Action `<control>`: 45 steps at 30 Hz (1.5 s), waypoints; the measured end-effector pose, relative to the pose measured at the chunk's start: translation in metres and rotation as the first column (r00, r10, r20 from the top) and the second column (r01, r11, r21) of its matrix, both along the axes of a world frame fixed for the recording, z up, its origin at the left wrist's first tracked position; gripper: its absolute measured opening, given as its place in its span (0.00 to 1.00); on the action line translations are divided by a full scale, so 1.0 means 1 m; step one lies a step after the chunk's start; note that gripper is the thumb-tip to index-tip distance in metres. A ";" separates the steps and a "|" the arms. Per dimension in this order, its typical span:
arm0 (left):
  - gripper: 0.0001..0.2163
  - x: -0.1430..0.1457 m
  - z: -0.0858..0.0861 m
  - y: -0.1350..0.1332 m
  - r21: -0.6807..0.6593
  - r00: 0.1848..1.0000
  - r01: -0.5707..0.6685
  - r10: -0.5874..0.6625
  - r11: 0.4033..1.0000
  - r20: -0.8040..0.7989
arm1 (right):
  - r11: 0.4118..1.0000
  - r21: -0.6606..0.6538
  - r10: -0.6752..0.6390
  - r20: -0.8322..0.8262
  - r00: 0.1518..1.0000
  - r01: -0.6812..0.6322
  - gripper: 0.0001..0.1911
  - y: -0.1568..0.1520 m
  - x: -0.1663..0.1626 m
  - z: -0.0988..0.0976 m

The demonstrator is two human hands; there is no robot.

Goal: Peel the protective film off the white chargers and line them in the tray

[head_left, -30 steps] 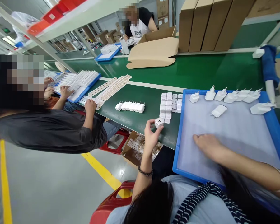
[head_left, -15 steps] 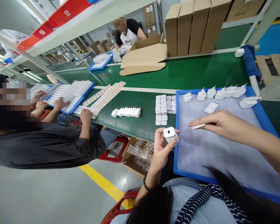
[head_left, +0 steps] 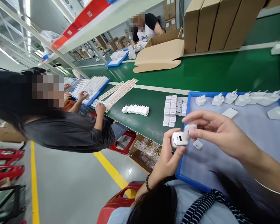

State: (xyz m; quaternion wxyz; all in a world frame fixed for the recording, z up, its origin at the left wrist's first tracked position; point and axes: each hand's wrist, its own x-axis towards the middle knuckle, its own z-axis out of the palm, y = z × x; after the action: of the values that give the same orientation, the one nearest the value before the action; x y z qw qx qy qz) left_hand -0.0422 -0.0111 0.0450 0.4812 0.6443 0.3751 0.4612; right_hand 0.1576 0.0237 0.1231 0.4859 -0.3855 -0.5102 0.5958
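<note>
My left hand (head_left: 169, 157) is wrapped round a white plug charger (head_left: 178, 139), its face with two ports turned up. A small flat white piece (head_left: 189, 130) is pinched between the thumb and fingers of my right hand (head_left: 216, 127), right beside the charger's face; whether the two touch I cannot tell. Below that hand, a small white plate with a slot (head_left: 198, 144) lies on the tray (head_left: 182, 165). Along the tray's far side stand several white chargers (head_left: 218, 99) with prongs up. One more white piece (head_left: 230, 113) lies flat, partly behind my right hand.
Left of the tray sit rows of small white pieces (head_left: 170, 110) and a line of chargers (head_left: 135, 109). A co-worker (head_left: 67, 130) sits at left near perforated strips (head_left: 120, 93). An open carton (head_left: 160, 54) and upright boxes (head_left: 221, 26) stand across the bench. A scrap box (head_left: 146, 152) sits below.
My right hand has brought the flat piece left to the charger and turned it face-on. The slotted plate on the tray now shows. The view has swung left.
</note>
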 end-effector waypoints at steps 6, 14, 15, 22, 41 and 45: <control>0.22 0.007 0.004 0.001 0.126 0.997 -0.038 0.045 0.991 -0.056 | 0.997 0.063 0.044 -0.034 0.998 -0.042 0.07 -0.009 -0.002 0.002; 0.23 0.008 0.001 0.005 0.173 0.998 0.047 -0.037 0.984 -0.055 | 0.994 -0.052 0.091 -0.134 0.987 -0.099 0.08 -0.005 0.001 0.001; 0.23 0.008 -0.001 0.005 0.162 0.998 0.057 -0.052 0.985 -0.039 | 0.991 -0.070 0.099 -0.157 0.983 -0.112 0.08 -0.005 0.001 0.000; 0.22 0.007 -0.003 0.001 0.069 0.994 0.092 -0.096 0.993 0.049 | 0.982 -0.110 0.131 -0.214 0.968 -0.157 0.04 -0.007 -0.003 -0.001; 0.20 0.010 0.007 -0.003 0.019 0.985 0.102 -0.104 0.995 0.139 | 0.989 -0.074 0.116 -0.164 0.979 -0.130 0.05 -0.013 -0.010 0.003; 0.21 0.010 0.005 -0.004 -0.011 0.980 0.107 -0.103 0.994 0.170 | 0.993 -0.031 0.112 -0.102 0.988 -0.116 0.06 -0.014 -0.010 0.002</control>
State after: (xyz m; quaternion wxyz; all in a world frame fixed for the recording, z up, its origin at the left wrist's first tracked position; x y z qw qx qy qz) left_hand -0.0325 -0.0146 0.0501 0.5413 0.6169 0.3031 0.4842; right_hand 0.1478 0.0094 0.1255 0.4687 -0.3344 -0.4953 0.6505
